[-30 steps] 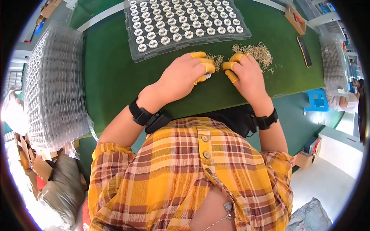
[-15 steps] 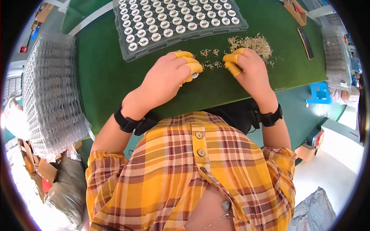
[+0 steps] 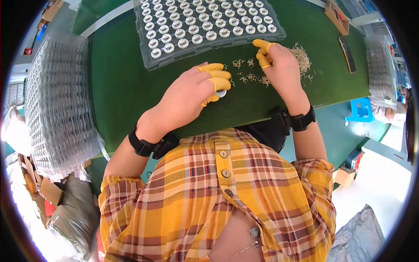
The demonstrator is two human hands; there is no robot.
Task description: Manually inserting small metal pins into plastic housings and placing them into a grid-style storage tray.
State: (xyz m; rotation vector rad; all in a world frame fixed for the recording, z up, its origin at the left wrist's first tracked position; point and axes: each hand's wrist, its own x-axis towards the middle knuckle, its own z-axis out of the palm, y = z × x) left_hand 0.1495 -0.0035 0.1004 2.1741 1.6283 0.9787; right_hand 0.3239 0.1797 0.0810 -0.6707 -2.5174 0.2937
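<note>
White disc (image 3: 221, 93) in left hand (image 3: 192, 91)

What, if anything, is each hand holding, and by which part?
The left hand holds a round silvery-white disc by its left side; exact contact is hidden. Whether the right hand holds anything cannot be told.

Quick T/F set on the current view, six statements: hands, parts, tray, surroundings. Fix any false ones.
1. The left hand holds a round white piece. True.
2. The phone lies left of the disc tray. False: it lies right of it.
3. The right hand wears yellow finger covers. True.
4. The stool is red. False: blue.
5. All small gold-coloured pieces sit in the tray. False: a pile and clusters lie on the green table.
6. Stacked clear trays stand at left. True.
</note>
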